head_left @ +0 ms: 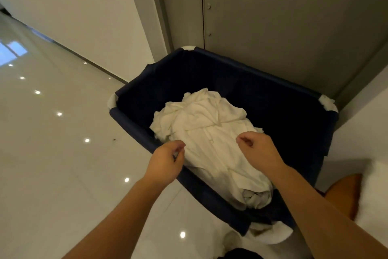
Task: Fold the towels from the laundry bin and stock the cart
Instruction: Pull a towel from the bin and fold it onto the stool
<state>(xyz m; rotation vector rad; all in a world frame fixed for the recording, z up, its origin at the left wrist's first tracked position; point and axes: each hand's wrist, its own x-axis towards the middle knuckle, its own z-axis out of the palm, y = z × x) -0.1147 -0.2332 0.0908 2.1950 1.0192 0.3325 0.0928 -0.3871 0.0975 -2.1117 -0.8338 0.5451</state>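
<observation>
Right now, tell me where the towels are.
Head view, centre: the white towels lie heaped inside the dark blue laundry bin, in front of the grey door.

Soft cloth, hard shine: crumpled white cloth towels [210,133] fill a dark navy fabric laundry bin [273,112] on a glossy pale tiled floor [52,153].

The towels look soft, matt and heavily creased. The bin's cloth sides are dull and take no shine, and its smooth white corner pieces [328,104] look like plastic. The floor is polished to a mirror gloss and throws back bright points of light. Behind, the grey door panel [283,17] is smooth and matt, with small metal screw heads [209,6]. The off-white wall [84,7] is plain and matt.
</observation>
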